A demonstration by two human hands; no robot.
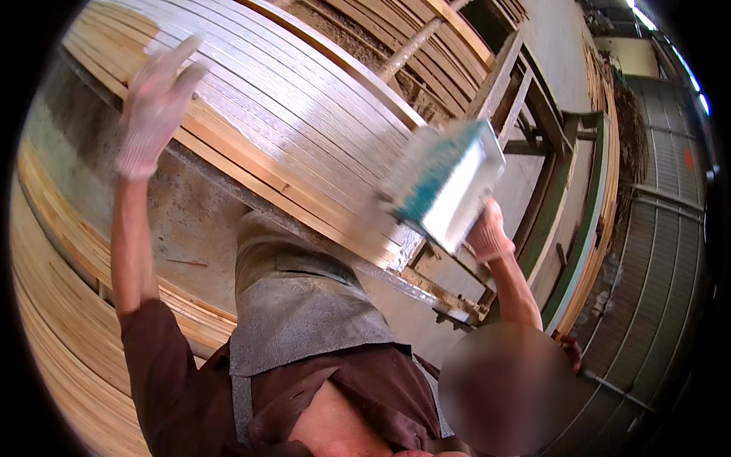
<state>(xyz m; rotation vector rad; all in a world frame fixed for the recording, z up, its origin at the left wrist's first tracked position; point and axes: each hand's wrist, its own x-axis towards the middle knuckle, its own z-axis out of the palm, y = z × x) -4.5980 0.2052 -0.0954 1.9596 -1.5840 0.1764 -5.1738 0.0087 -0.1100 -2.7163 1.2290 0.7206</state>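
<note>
A row of narrow wooden strips [259, 91] lies side by side in front of me, most of it under a shiny, milky wet film. At the far left the strips are bare wood. In my right hand [489, 234], in a pale knit glove, is a box-shaped glue spreader [449, 186], white and teal and blurred by motion. It is at the right end of the row; whether it touches the wood I cannot tell. My left hand [160, 107], gloved too, is over the near edge at the left, fingers stretched apart, holding nothing.
More wooden strips [68, 305] are stacked at the lower left. Beyond the row lie other boards [426, 61] and a metal bar [419, 49]. To the right stands a green metal frame [598, 213]. A grey ribbed wall [659, 228] is at the far right.
</note>
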